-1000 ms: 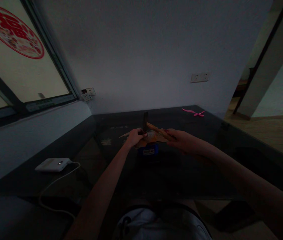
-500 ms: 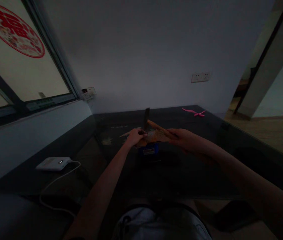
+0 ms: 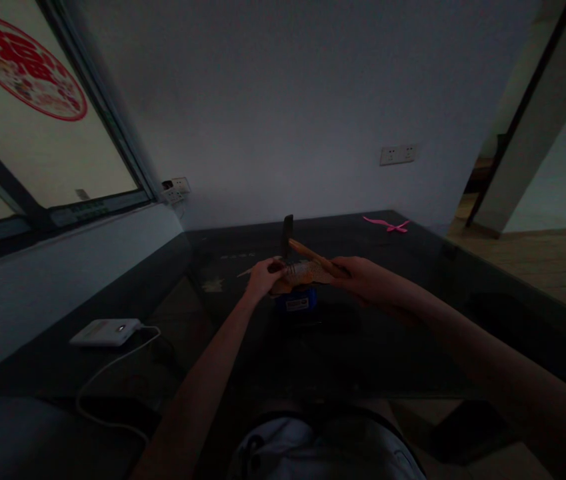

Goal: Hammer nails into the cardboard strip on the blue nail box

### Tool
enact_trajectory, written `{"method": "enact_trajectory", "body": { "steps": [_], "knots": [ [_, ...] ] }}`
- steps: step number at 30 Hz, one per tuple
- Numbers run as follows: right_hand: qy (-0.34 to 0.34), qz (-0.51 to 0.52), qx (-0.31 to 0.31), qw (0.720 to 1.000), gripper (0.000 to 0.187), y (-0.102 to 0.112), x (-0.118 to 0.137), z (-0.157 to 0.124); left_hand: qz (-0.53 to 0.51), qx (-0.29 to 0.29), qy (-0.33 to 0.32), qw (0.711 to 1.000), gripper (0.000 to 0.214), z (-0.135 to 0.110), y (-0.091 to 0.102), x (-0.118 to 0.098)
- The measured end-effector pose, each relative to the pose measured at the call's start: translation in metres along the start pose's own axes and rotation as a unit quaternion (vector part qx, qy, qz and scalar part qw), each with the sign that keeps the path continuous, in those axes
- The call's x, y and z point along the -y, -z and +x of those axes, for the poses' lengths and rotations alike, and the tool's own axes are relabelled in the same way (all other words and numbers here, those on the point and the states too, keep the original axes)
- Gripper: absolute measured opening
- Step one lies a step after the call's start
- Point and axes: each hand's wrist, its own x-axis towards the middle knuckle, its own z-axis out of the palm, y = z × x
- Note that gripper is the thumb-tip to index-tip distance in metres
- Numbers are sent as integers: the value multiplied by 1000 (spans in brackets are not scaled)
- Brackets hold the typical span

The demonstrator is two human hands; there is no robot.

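Note:
My right hand (image 3: 357,272) is closed around the wooden handle of a hammer (image 3: 317,257). Its dark head (image 3: 287,235) stands upright, close beside the fingers of my left hand (image 3: 263,277). Those fingers are curled, thumb and forefinger pinched together at the left end of a mottled orange-brown piece (image 3: 305,272); what is between them is too dark to make out. Under the piece sits a blue box (image 3: 297,301) with a white label. A thin pale tip (image 3: 244,273) pokes out left of my left hand.
The dark glossy table (image 3: 283,360) reaches to the wall. On its left lies a white power bank (image 3: 105,332) with a white cable (image 3: 113,363) running off the near edge. A pink strap (image 3: 390,225) lies at the far right. Wall sockets (image 3: 397,155) are above.
The hammer head has shifted slightly left and tilts a little more. Both hands keep their places on the hammer and the mottled piece. The view has moved slightly.

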Motion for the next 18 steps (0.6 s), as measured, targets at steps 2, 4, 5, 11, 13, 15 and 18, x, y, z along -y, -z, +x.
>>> {"method": "enact_trajectory", "body": {
  "steps": [2,4,5,11,13,15,18],
  "knots": [
    [7,-22,-11,1000,26,-3,-1,3,4,-4,7,1000,18,0,-2,-1],
    [11,-39,-18,999,27,-4,-1,6,12,-4,9,1000,18,0,-3,-3],
    [11,-47,-21,999,26,-5,-1,6,18,-3,9,1000,19,0,-3,-4],
    [24,-65,-39,997,24,-8,-4,6,35,6,10,999,21,0,-4,-6],
    [27,-50,-44,997,23,-10,-7,7,29,7,9,1000,20,0,-5,-5],
    [30,-30,-37,998,22,-13,-12,9,32,6,10,999,21,0,-5,-5],
    [33,11,-5,999,21,-16,-18,11,56,5,10,998,25,-1,-4,-6]
  ]
}}
